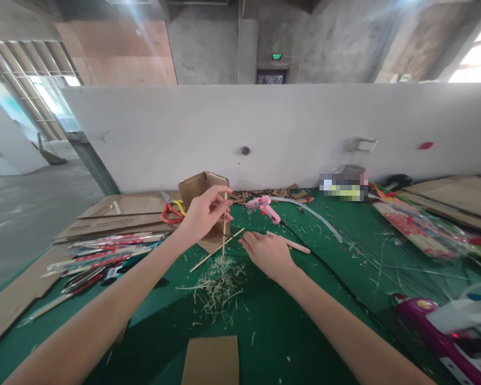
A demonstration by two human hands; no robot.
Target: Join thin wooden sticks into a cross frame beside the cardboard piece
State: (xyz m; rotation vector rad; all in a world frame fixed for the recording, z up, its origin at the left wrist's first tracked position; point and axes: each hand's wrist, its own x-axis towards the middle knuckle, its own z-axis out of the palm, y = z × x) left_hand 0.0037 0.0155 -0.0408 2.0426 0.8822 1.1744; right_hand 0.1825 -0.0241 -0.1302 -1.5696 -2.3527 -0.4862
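My left hand (pixel 203 215) pinches a thin wooden stick (pixel 224 222) and holds it upright above the table. My right hand (pixel 268 254) is closed around a knife with a pale wooden handle (pixel 299 246). Its narrow dark blade points left and meets or crosses the stick; contact cannot be made out. A second wooden stick (pixel 208 258) lies slanting behind the blade. Below both hands is a loose heap of curled wood shavings (pixel 218 289). An open cardboard box (pixel 196 187) stands behind my left hand, partly hidden by it.
A pink glue gun (pixel 268 207) with a black cable lies beyond my right hand. Orange-handled scissors (pixel 172 214) and wrapped stick packs (pixel 104 251) are on the left. A cardboard piece (pixel 211 361) lies in front; a purple power strip (pixel 428 315) is at right.
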